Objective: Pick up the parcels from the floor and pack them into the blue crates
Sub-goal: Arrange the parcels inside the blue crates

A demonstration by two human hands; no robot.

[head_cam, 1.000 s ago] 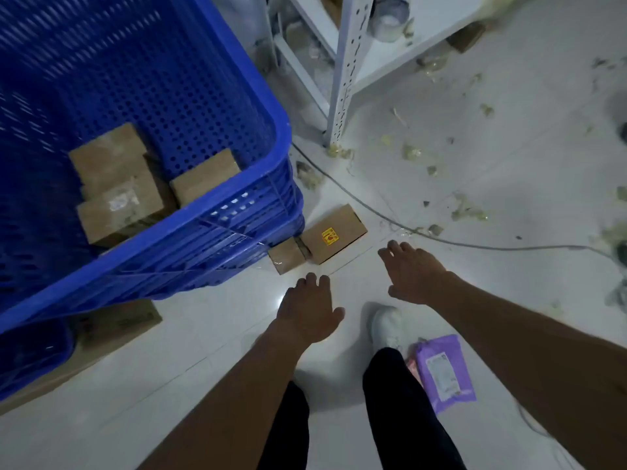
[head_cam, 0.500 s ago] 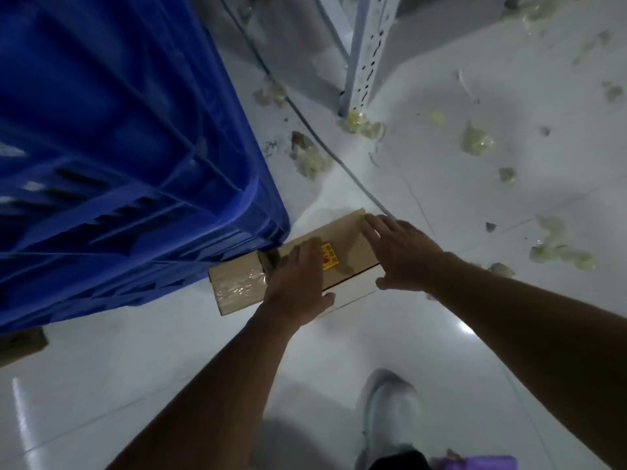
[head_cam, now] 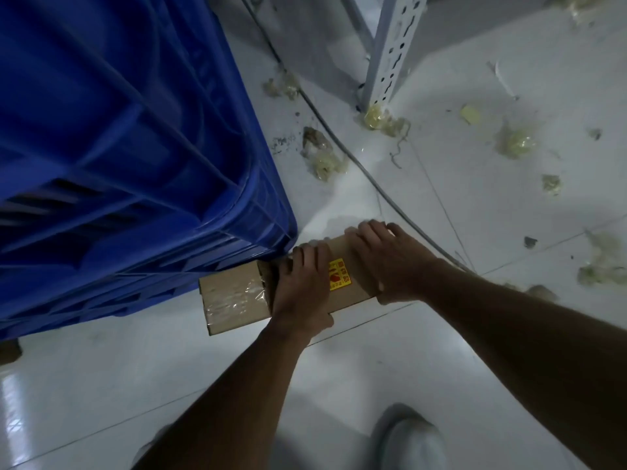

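At centre frame, against the blue crate's [head_cam: 135, 164] lower corner: both hands clamp one cardboard parcel [head_cam: 353, 293] lying on the floor [head_cam: 373, 368].
The left hand [head_cam: 300, 290] spans its left end and the right hand [head_cam: 383, 262] its right end, fingers hooked over the far edge. It looks stiff and probably light; the yellow sticker [head_cam: 339, 274] may warn of fragile contents, so lift it level by both ends. A smaller taped parcel [head_cam: 234, 296] lies just left.

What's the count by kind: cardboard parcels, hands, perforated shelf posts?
Cardboard parcels: 2, taped parcel and sticker parcel
Hands: 2, left hand and right hand, both gripping the sticker parcel
Perforated shelf post: 1
Total: 5
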